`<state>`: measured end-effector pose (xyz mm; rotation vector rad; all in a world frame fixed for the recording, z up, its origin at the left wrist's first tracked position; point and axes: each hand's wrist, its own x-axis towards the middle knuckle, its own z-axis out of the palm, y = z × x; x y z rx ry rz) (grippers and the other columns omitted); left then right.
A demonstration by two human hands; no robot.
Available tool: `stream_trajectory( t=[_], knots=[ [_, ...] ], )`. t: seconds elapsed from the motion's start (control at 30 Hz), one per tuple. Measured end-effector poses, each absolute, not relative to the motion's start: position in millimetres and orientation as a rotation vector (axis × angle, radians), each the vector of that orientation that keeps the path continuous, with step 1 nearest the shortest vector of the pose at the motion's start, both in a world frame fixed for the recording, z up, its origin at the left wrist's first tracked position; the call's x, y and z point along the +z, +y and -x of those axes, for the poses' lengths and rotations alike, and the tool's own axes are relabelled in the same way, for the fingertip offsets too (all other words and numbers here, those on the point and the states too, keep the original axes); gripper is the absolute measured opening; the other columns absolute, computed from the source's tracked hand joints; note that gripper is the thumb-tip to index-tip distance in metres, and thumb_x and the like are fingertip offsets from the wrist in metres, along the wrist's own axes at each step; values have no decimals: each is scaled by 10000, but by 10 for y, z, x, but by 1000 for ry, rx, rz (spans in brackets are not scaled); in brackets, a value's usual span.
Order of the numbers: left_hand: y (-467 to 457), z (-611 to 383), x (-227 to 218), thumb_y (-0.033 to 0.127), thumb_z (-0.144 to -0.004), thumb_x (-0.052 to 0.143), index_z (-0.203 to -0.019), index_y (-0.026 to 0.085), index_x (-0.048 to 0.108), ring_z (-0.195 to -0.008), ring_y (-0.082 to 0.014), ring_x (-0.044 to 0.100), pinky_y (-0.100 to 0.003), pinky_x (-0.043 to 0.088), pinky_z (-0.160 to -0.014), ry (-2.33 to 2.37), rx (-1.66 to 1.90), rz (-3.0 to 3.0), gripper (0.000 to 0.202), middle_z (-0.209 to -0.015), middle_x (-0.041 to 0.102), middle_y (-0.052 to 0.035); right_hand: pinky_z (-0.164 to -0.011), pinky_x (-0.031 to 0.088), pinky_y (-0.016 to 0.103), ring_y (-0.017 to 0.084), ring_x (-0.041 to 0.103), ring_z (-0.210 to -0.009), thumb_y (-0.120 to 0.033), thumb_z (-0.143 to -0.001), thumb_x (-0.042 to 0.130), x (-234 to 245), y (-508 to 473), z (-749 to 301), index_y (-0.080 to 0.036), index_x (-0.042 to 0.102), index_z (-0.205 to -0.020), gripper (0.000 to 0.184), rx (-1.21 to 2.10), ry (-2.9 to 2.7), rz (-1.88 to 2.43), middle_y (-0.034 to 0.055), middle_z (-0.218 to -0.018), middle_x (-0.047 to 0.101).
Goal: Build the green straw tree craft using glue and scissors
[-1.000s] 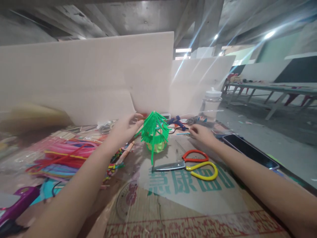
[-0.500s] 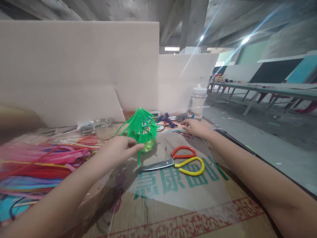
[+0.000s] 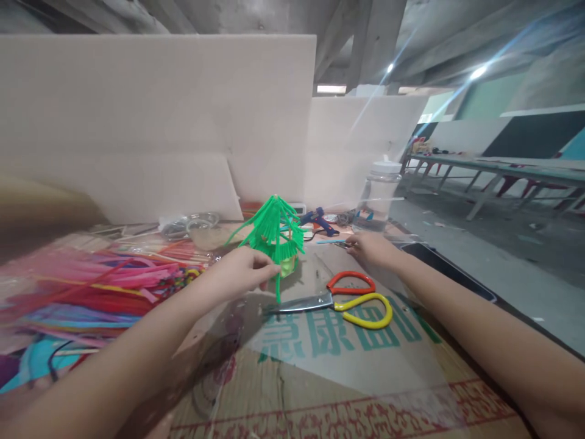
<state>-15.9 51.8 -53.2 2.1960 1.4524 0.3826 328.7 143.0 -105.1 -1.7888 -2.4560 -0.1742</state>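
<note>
A small green hut-like craft of pipe cleaners (image 3: pixel 276 219) stands upright, its strands sloping down from a peak over a lighter green base. My left hand (image 3: pixel 244 271) is closed at its lower left side, thumb and fingers on the base and a hanging strand. Farther right, my right hand (image 3: pixel 368 249) reaches to the table, its fingertips pinched on a small thin item that I cannot make out. Close by its fingertips lies a thin light-blue stick (image 3: pixel 329 242). Between my hands and nearer me rest large scissors (image 3: pixel 320 302) with one red and one yellow handle.
Bundles of coloured pipe cleaners (image 3: pixel 109 286) cover the left side. A blue glue gun (image 3: pixel 322 221) lies behind the craft; a clear bottle (image 3: pixel 381 192) stands at the back right. White boards (image 3: pixel 183 122) wall off the back. A dark flat device (image 3: pixel 443 271) lies by the right edge.
The view has swung slightly left, shifting everything rightward in the picture. My right hand has lowered, and its fingers have closed on the small item. My left hand stays at the green craft.
</note>
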Motion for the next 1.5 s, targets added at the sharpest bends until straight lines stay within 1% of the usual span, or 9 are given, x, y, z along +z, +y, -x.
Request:
stream_trajectory(
  t=[0.2, 0.37, 0.47, 0.6, 0.8, 0.97, 1.17, 1.37, 1.5],
  knots=[
    [509, 202, -492, 586, -867, 481, -766, 195, 672, -559, -150, 552, -251, 335, -524, 1394, 507, -2161, 447, -601, 604, 12, -799, 432, 314, 275, 654, -980, -260, -906, 507, -1066, 1400, -3278, -158, 712, -1082, 289, -188, -2466, 1745, 151, -1085, 718],
    [512, 100, -565, 592, -840, 534, -872, 206, 695, -557, -152, 521, -255, 309, -509, 1495, 754, -2142, 420, -600, 565, 18, -752, 452, 317, 257, 647, -919, -328, -918, 489, -842, 1311, -3218, -144, 674, -1086, 311, -63, -2471, 1690, 147, -1073, 700],
    [515, 53, -642, 579, -830, 564, -849, 199, 691, -537, -144, 512, -250, 319, -503, 1486, 856, -2095, 401, -589, 562, 21, -721, 473, 257, 190, 647, -866, -411, -904, 524, -644, 1087, -3117, -205, 658, -1077, 300, 175, -2605, 1534, 58, -1000, 707],
    [540, 27, -744, 604, -833, 565, -938, 198, 687, -445, -124, 492, -236, 329, -459, 1402, 844, -1884, 437, -510, 570, 34, -860, 460, 305, 228, 597, -1042, -443, -836, 635, -551, 697, -2979, -258, 582, -1293, 496, 617, -2835, 1190, 69, -1195, 627],
    [519, -112, -787, 481, -853, 615, -1123, 187, 605, -438, -89, 550, -180, 328, -409, 1045, 863, -1365, 399, -582, 642, 25, -826, 426, 319, 230, 583, -989, -291, -877, 567, -680, 526, -2921, -349, 527, -1369, 498, 400, -3033, 1058, 64, -1117, 603],
    [468, -193, -777, 466, -839, 642, -971, 184, 575, -413, -67, 523, -160, 317, -392, 898, 862, -1270, 318, -553, 612, 42, -654, 393, 260, 185, 576, -826, -187, -790, 581, -761, 483, -2842, -324, 525, -1343, 573, 350, -3065, 1064, 57, -1085, 585],
    [554, -69, -774, 472, -827, 610, -705, 188, 483, -403, -59, 423, -182, 319, -413, 1021, 912, -1470, 334, -487, 484, 75, -673, 393, 270, 180, 570, -804, -182, -817, 547, -757, 465, -2786, -234, 630, -1040, 243, 342, -2954, 1073, 60, -1005, 626],
    [644, 125, -627, 513, -810, 548, -628, 196, 459, -430, -89, 423, -221, 342, -455, 1176, 860, -1743, 376, -472, 450, 64, -761, 455, 308, 233, 611, -899, -393, -858, 594, -475, 671, -3210, -268, 598, -1278, 438, 706, -2838, 1141, 46, -1037, 669],
    [682, 176, -640, 547, -835, 521, -638, 191, 480, -457, -97, 433, -233, 340, -493, 1191, 801, -1865, 409, -497, 466, 56, -812, 465, 319, 240, 613, -944, -477, -883, 553, -432, 661, -3270, -246, 583, -1300, 477, 804, -2755, 1168, 57, -1055, 666]
  ],
)
